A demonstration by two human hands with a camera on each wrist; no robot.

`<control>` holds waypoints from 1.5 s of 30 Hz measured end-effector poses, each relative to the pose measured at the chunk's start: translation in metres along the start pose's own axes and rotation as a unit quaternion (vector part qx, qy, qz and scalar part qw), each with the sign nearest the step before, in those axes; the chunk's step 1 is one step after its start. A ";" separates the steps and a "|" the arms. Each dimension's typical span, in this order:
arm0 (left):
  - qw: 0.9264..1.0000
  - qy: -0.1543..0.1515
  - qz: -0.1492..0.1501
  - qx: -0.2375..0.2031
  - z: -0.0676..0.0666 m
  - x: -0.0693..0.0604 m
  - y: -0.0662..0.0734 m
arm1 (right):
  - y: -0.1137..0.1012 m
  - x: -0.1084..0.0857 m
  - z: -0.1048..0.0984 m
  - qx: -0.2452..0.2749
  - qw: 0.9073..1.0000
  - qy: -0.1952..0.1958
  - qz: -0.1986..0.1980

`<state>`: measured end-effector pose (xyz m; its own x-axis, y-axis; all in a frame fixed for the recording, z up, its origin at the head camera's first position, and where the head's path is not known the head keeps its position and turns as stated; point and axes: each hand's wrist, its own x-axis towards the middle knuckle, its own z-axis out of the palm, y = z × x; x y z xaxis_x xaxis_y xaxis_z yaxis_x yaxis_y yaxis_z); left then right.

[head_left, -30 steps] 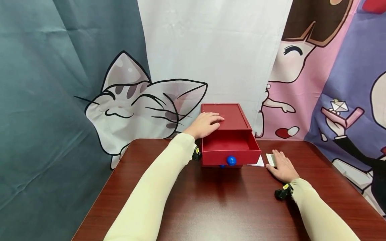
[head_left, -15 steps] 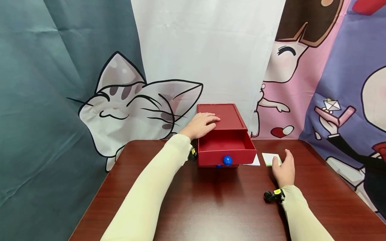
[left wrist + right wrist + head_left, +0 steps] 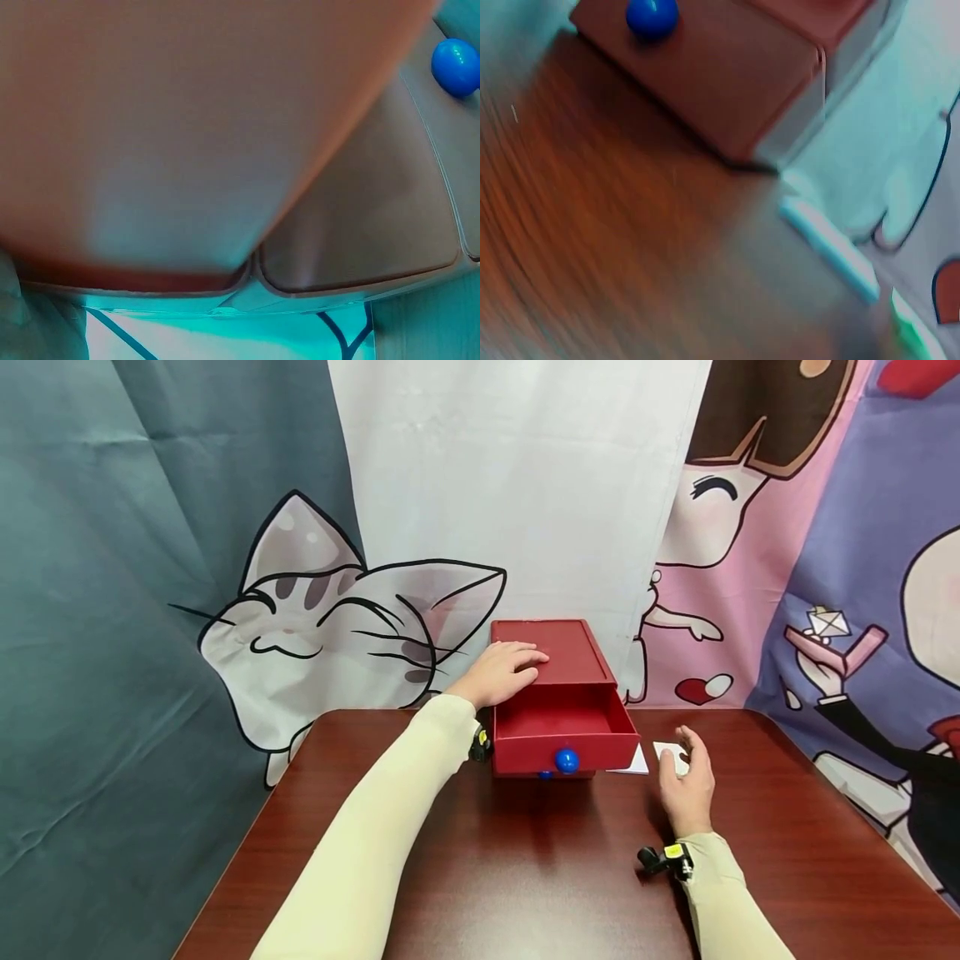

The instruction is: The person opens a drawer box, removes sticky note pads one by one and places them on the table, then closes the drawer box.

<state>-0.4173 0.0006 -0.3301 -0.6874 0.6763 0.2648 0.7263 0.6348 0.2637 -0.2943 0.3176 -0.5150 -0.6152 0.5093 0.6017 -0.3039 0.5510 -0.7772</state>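
A red drawer box (image 3: 566, 647) stands at the back of the table, its upper drawer (image 3: 562, 752) pulled out; the part of its inside that shows holds nothing. My left hand (image 3: 501, 673) rests on the box top near its left edge, fingers extended. My right hand (image 3: 688, 789) is held over the table right of the box, thumb and fingers apart and empty. Just beyond it lies a small white pad (image 3: 667, 749), partly hidden by the fingers. Another white paper (image 3: 637, 763) lies between pad and box. The drawer's blue knob (image 3: 567, 761) faces front.
A second blue knob (image 3: 545, 774) shows below the open drawer. The brown wooden table (image 3: 540, 877) extends in front of the box. Printed curtains (image 3: 525, 485) hang directly behind the table's back edge.
My right hand, which lay flat over the pad, has lifted, turned with the thumb up and shifted left and slightly nearer. My left hand stays on the box top.
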 end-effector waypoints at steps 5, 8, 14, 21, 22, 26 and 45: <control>1.000 0.001 -0.001 0.001 -0.002 0.001 0.001 | -0.049 0.006 0.003 0.086 0.994 -0.005 -0.073; 1.000 0.000 -0.001 0.003 -0.002 0.000 0.002 | -0.096 0.007 -0.001 0.114 0.984 0.010 -0.140; 1.000 -0.002 -0.002 0.000 -0.001 -0.002 0.003 | -0.166 -0.001 -0.008 0.148 0.951 0.050 -0.265; 1.000 -0.003 -0.003 -0.001 -0.001 -0.003 0.003 | -0.195 -0.010 0.002 0.150 0.890 0.073 -0.426; 1.000 -0.003 -0.003 -0.001 -0.001 -0.002 0.003 | -0.196 -0.011 0.005 0.145 0.875 0.071 -0.456; 1.000 -0.001 -0.002 0.001 -0.001 -0.002 0.004 | -0.200 -0.016 0.014 0.126 0.823 0.042 -0.553; 1.000 0.001 -0.006 -0.016 -0.001 -0.003 0.003 | -0.174 -0.042 0.038 -0.047 0.827 -0.125 -0.546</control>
<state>-0.4129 0.0004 -0.3289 -0.6968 0.6671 0.2635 0.7166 0.6312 0.2967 -0.2432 0.1755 -0.4123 -0.1450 -0.4726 0.8693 -0.7273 0.6465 0.2301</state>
